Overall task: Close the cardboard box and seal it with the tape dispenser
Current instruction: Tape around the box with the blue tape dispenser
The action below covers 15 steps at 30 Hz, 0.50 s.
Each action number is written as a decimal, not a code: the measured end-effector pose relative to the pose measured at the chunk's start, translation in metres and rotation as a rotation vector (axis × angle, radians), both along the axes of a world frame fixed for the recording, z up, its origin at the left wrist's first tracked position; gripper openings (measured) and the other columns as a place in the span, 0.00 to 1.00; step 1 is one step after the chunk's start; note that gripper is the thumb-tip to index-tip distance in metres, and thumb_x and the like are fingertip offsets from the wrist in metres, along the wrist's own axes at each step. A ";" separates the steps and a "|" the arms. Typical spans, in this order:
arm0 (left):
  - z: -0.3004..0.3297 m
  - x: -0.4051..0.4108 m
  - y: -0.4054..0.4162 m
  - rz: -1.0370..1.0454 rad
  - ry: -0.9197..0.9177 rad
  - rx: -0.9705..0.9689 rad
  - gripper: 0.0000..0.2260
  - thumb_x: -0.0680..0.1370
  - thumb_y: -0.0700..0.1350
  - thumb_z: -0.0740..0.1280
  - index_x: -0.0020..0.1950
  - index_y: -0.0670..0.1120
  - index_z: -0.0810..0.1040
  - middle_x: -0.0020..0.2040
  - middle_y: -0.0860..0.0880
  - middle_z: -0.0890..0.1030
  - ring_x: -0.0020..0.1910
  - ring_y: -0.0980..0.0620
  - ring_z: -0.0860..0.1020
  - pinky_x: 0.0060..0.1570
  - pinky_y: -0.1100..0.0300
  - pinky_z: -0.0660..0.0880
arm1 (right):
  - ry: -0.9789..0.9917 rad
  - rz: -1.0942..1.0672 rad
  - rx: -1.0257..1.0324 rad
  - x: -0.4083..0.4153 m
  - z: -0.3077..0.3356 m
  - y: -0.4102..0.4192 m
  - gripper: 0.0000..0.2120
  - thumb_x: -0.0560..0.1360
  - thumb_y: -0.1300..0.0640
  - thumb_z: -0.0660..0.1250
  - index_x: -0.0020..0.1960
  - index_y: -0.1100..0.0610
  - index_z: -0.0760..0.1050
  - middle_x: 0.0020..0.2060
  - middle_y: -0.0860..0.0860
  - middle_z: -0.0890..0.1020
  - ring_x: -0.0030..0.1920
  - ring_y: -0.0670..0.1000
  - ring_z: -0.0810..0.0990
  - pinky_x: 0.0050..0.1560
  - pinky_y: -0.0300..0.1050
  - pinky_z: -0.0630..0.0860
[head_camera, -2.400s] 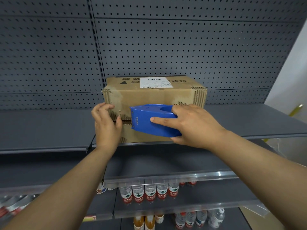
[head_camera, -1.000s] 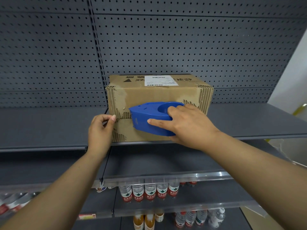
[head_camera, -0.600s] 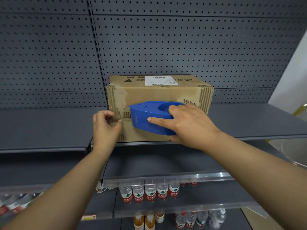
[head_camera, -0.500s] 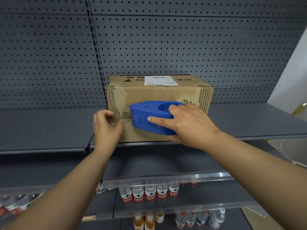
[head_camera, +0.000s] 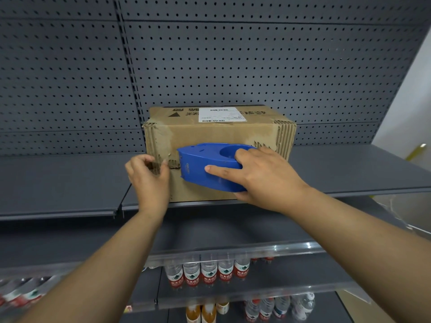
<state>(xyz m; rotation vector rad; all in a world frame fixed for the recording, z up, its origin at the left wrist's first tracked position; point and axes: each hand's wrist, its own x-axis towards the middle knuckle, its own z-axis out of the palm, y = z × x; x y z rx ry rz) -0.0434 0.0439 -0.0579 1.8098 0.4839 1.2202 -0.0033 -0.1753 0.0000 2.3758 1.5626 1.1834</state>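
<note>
I am looking at the box (head_camera: 217, 134) sitting on the upper shelf (head_camera: 349, 169), pushed back near the pegboard (head_camera: 233, 61). Its front flaps are lying shut, with the seam running level across the front face at mid height. A white label (head_camera: 221, 114) is showing on the top face.

My right hand (head_camera: 263, 178) is gripping the dispenser (head_camera: 207, 167), a blue one: the fingers are curling over its top into the round opening, the index finger is lying straight along its near side, and the thumb is wrapping underneath. The dispenser is lying flat against the front of the box, its nose pointing left and sitting right on the seam.

My left hand (head_camera: 149, 180) is sitting at the left front corner of the box, just beside the dispenser's nose. Its fingers are curling inward with the thumb and fingertips drawn close together against the frayed cardboard at the seam. I cannot tell whether they are pinching a tape end or only pressing the cardboard; no tape is clearly showing.

Below, a second shelf is holding a row of bottles (head_camera: 207, 273) with red-and-white labels, and more bottles are standing on the tier under that.
</note>
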 end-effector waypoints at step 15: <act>-0.003 -0.001 -0.008 0.028 0.000 -0.004 0.11 0.75 0.35 0.66 0.54 0.42 0.66 0.59 0.39 0.65 0.52 0.47 0.70 0.49 0.67 0.66 | 0.008 0.019 0.004 -0.002 -0.001 -0.003 0.34 0.56 0.50 0.79 0.62 0.48 0.77 0.35 0.56 0.77 0.32 0.57 0.78 0.36 0.47 0.75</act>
